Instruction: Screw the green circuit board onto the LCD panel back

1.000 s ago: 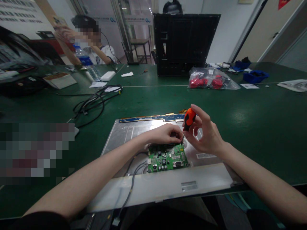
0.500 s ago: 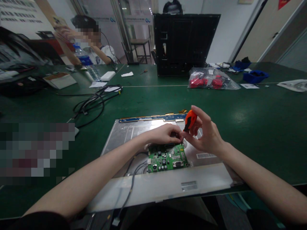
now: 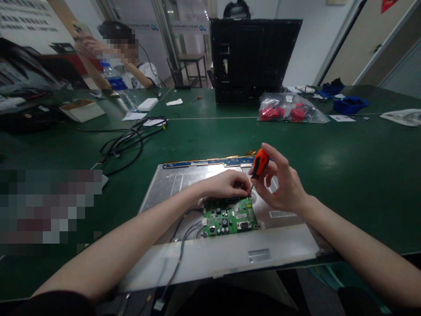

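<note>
My right hand (image 3: pixel 283 182) grips an orange and black screwdriver (image 3: pixel 260 163), its forefinger on the butt of the handle. The shaft points down, tilted, to the top right corner of a green circuit board (image 3: pixel 226 219). Close by the tip, my left hand (image 3: pixel 230 183) has its fingers pinched together; whether they hold a screw or the shaft is hidden. The board lies on the back of a metal display panel (image 3: pixel 283 223), which has a blue circuit strip (image 3: pixel 197 164) along its far edge. Grey cables (image 3: pixel 180 250) run from the board's left side over the panel's near edge.
Black cables (image 3: pixel 131 136) lie coiled to the left. Across the green table (image 3: pixel 355 175) stand a black screen housing (image 3: pixel 256 57), a plastic bag with red parts (image 3: pixel 292 109), blue holders (image 3: pixel 350 105) and a water bottle (image 3: pixel 121 87). Another person (image 3: pixel 131 72) sits at the far left, holding up a phone.
My right hand has shifted slightly, and the screwdriver stands a little more upright with more of its shaft showing. My left hand stays almost in place by the tip.
</note>
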Action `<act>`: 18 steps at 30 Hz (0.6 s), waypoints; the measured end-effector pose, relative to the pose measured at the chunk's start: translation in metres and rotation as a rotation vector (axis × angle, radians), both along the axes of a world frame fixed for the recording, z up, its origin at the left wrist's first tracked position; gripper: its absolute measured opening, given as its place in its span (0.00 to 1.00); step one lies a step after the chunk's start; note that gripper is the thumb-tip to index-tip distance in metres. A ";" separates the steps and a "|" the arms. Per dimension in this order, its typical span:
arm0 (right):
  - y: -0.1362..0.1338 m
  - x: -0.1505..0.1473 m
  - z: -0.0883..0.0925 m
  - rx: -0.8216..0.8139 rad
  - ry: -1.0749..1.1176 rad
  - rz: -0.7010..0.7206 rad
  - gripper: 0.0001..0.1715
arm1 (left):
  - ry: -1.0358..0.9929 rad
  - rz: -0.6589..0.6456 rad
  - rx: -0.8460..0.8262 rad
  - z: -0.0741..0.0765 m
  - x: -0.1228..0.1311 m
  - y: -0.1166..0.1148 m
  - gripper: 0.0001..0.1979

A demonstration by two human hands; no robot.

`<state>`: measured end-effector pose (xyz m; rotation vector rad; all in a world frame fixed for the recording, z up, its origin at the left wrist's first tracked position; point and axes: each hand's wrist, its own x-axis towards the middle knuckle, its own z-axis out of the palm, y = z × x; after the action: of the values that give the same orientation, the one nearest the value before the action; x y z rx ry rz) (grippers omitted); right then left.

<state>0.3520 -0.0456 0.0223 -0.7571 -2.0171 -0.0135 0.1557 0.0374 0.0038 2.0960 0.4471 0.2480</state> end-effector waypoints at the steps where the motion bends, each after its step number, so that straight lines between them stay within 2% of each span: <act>1: 0.000 0.000 0.000 0.006 0.002 -0.001 0.49 | 0.000 0.001 -0.001 0.000 0.000 0.000 0.02; 12: 0.003 0.001 0.000 0.055 -0.010 0.011 0.47 | -0.003 0.012 -0.006 0.003 0.000 -0.001 0.05; 18: 0.000 0.001 0.001 -0.012 -0.016 0.024 0.50 | -0.014 0.002 -0.006 0.000 0.000 0.000 0.03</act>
<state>0.3533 -0.0460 0.0232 -0.7430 -2.0433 0.0064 0.1555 0.0370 0.0041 2.0867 0.4415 0.2621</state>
